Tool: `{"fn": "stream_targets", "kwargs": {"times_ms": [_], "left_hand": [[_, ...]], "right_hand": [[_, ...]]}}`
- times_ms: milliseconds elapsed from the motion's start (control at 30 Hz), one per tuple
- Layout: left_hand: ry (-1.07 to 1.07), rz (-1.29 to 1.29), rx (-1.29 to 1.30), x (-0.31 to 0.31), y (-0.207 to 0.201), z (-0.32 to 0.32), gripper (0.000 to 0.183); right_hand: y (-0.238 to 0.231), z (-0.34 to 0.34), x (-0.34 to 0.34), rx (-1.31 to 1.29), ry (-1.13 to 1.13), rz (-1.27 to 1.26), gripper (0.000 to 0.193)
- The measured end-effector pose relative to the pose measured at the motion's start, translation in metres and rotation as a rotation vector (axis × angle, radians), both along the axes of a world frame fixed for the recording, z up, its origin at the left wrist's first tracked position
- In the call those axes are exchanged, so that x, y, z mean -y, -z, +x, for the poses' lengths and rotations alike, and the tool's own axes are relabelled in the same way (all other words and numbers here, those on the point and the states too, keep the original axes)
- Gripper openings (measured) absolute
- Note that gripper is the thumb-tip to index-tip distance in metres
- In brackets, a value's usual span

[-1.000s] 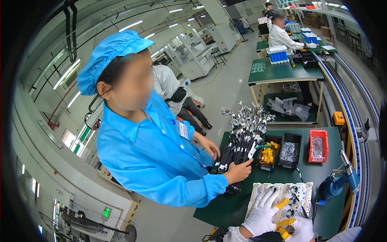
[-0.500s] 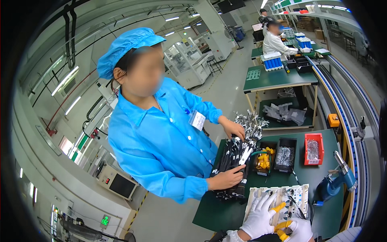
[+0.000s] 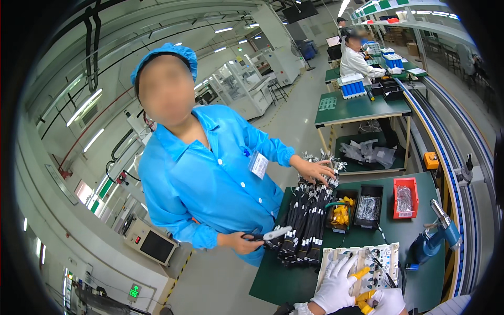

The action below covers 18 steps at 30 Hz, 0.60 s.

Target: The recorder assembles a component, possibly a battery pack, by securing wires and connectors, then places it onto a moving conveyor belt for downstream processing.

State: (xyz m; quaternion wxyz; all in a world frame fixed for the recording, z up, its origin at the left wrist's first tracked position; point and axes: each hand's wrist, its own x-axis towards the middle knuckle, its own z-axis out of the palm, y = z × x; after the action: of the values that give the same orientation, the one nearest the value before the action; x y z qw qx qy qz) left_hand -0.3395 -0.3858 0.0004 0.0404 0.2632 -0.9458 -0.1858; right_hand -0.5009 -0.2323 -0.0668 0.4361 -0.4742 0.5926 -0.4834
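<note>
My left hand (image 3: pixel 336 286), in a white glove with yellow fingertip covers, lies with fingers spread on a white panel (image 3: pixel 328 255) full of holes and fittings. Short black cables (image 3: pixel 387 273) with pale ends lie across the panel's right part. At the lower edge my right hand (image 3: pixel 387 303), gloved the same way, has its yellow-tipped fingers bent near the panel's front edge. Whatever they hold, if anything, is hidden. Across the table a co-worker in blue grips a black-handled, scissors-like tool (image 3: pixel 277 233) beside bundled black cables (image 3: pixel 307 223); the co-worker's other hand (image 3: pixel 315 170) spreads over the cables' far ends.
Past the panel stand a black bin of yellow parts (image 3: pixel 341 214), a black bin of metal pieces (image 3: pixel 369 206) and a red bin (image 3: pixel 405 198). A blue tool with a metal tip (image 3: pixel 438 231) is at the right, near the conveyor rail (image 3: pixel 455 194).
The co-worker has straightened up and drawn one hand back off the cables, now with the scissors-like tool clear of them. The other hand has opened out. My hands stay nearly in place.
</note>
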Motion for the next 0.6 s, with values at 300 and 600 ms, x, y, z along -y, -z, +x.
{"fn": "stream_targets", "kwargs": {"times_ms": [300, 600], "left_hand": [[0.004, 0.027, -0.069, -0.002, -0.006, 0.003, 0.062], [-0.006, 0.044, -0.094, -0.001, 0.004, 0.002, 0.056]], "right_hand": [[-0.026, -0.021, 0.001, -0.499, -0.211, -0.135, 0.018], [-0.068, -0.015, 0.013, -0.418, -0.144, -0.145, 0.013]]}}
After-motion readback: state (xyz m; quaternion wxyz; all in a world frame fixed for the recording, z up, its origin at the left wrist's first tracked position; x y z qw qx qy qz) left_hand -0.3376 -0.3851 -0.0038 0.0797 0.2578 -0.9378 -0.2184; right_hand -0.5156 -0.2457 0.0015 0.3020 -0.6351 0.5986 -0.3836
